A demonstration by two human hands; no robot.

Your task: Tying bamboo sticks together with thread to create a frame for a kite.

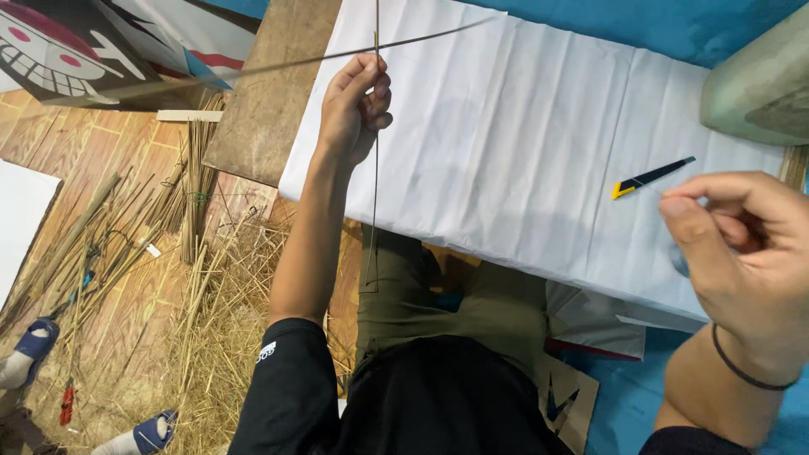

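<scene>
My left hand point(356, 103) is raised over the white paper sheet point(522, 160) and pinches two thin bamboo sticks where they cross. One thin stick point(375, 211) hangs straight down to my lap. The other long stick point(253, 69) runs slantwise from the upper right to the far left. My right hand point(742, 244) is at the right edge, close to the camera, with thumb and fingers pressed together. I cannot make out anything between them. A yellow and black utility knife point(650, 177) lies on the paper just left of that hand.
The paper covers a wooden board point(261, 109) over my knees. Bamboo strips point(198, 185) and dry shavings point(227, 320) litter the wood floor at left, with blue slippers point(34, 341) and a painted grinning skull sheet point(76, 50). A grey-green rounded object point(758, 84) sits top right.
</scene>
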